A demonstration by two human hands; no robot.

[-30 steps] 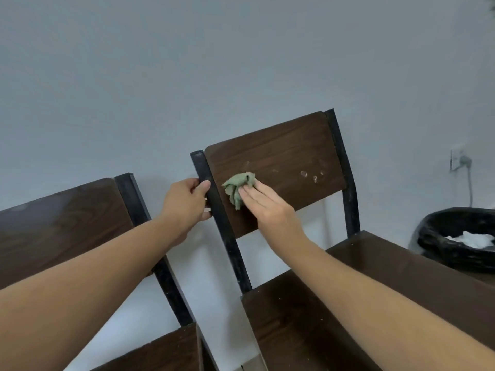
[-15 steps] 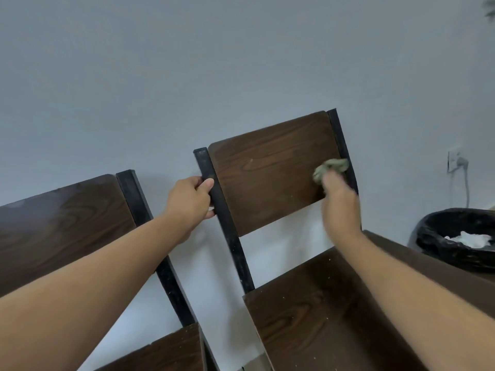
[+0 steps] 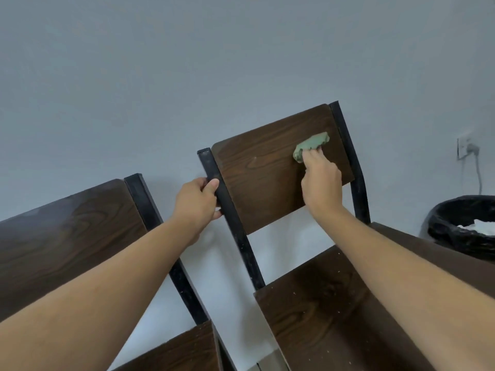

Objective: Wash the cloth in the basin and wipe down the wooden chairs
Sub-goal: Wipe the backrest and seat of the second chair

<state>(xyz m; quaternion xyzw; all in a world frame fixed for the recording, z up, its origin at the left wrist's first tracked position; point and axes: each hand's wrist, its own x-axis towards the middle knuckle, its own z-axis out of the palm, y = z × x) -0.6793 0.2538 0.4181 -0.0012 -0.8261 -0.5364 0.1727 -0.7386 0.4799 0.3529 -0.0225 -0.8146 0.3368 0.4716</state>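
A dark wooden chair with a black metal frame stands in front of me; its backrest (image 3: pixel 262 175) faces me and its seat (image 3: pixel 334 311) lies below. My right hand (image 3: pixel 320 183) presses a bunched green cloth (image 3: pixel 310 144) against the upper right part of the backrest. My left hand (image 3: pixel 197 203) grips the black left post (image 3: pixel 214 170) of that chair. A second wooden chair (image 3: pixel 67 236) of the same kind stands to the left, touched by neither hand.
A pale grey wall (image 3: pixel 214 62) rises right behind both chairs. At the right, a bin lined with a black bag (image 3: pixel 460 226) holds white paper. A wall socket with a plugged-in cable (image 3: pixel 467 148) sits above the bin.
My right hand swept the cloth from the backrest's left side to its right edge, then back a little leftward and higher. My left hand kept its grip on the post.
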